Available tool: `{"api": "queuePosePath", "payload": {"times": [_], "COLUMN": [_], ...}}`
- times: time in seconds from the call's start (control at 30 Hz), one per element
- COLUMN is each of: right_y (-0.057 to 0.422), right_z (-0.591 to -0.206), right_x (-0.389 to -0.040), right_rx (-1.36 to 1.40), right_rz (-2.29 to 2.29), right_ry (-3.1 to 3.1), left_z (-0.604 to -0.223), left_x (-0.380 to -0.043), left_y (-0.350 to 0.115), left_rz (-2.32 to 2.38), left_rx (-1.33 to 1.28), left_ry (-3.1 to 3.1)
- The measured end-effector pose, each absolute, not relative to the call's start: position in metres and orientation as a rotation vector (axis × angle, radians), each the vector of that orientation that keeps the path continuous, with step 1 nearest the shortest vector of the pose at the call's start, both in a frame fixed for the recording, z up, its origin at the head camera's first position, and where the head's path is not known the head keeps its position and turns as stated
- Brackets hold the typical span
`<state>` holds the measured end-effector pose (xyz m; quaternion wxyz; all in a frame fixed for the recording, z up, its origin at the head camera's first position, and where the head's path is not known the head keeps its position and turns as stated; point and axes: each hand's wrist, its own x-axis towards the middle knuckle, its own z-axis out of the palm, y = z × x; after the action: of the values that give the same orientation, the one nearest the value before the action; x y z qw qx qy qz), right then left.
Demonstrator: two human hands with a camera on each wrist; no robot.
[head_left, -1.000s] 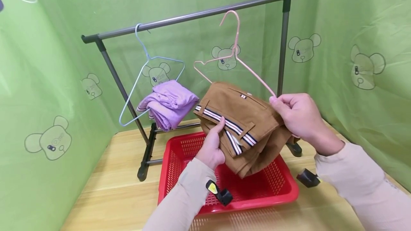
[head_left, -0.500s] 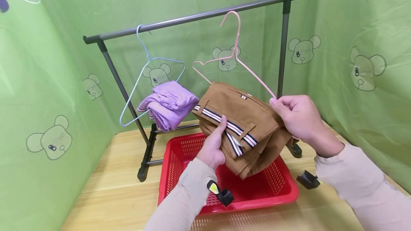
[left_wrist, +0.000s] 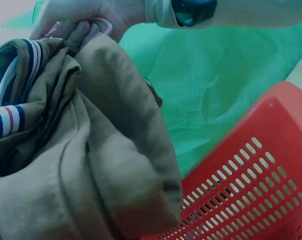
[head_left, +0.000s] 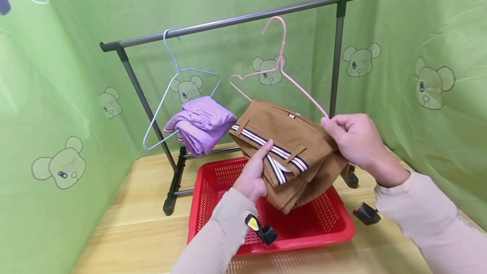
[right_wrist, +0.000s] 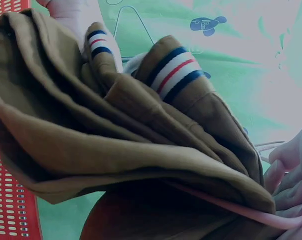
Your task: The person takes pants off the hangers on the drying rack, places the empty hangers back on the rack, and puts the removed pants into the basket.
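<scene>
Brown trousers [head_left: 289, 126] with a navy, white and red striped trim lie folded over the lower bar of a pink wire hanger [head_left: 282, 60]. My left hand [head_left: 251, 179] grips the folded cloth from the near left, thumb on top along the trim and the other fingers hidden beneath. At the hanger's right corner, my right hand [head_left: 357, 143] pinches the wire beside the cloth. The right wrist view shows the hanger bar [right_wrist: 245, 212] running under a fold into the right hand. The hanger's hook overlaps the space just below the rack's rail [head_left: 228, 21] in the head view.
A light blue hanger [head_left: 177, 69] hangs on the rail at left, bearing a folded lilac garment [head_left: 207, 121]. Beneath the trousers, a red perforated basket [head_left: 304, 240] stands on the wooden table [head_left: 125, 223]. Green patterned curtains [head_left: 418, 147] enclose the sides and back.
Very little differs: the pink hanger and brown trousers sit slightly lower in the head view, and both hands keep their holds.
</scene>
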<state>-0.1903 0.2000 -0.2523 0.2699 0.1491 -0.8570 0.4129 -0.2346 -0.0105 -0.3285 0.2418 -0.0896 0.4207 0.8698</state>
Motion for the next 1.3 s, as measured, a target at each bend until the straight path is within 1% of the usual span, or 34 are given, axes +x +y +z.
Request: {"api": "queuePosePath", "payload": {"times": [0.37,0.57,0.8,1.0,1.3], "right_y": [0.201,0.198,0.199,0.203,0.205], "right_z": [-0.257,-0.261,-0.255,-0.256,-0.261], "right_x": [-0.193,-0.189,-0.191,-0.194,-0.198], "right_rx": [0.401,0.4,0.412,0.395,0.385], "right_rz": [1.13,1.121,1.102,1.074,1.071], "right_ry": [-2.315,-2.334,-2.285,-2.311,-2.326], "left_z": [-0.33,-0.338,-0.333,-0.329,-0.328], "left_x": [-0.236,-0.231,-0.235,-0.235,-0.234], "left_y": [-0.013,-0.017,-0.014,-0.011,-0.008], "left_rz": [2.436,2.446,2.5,2.506,2.523], "left_rx": [-0.099,-0.102,0.005,-0.032,-0.02], "left_ry": [1.037,0.97,0.866,0.879,0.923]}}
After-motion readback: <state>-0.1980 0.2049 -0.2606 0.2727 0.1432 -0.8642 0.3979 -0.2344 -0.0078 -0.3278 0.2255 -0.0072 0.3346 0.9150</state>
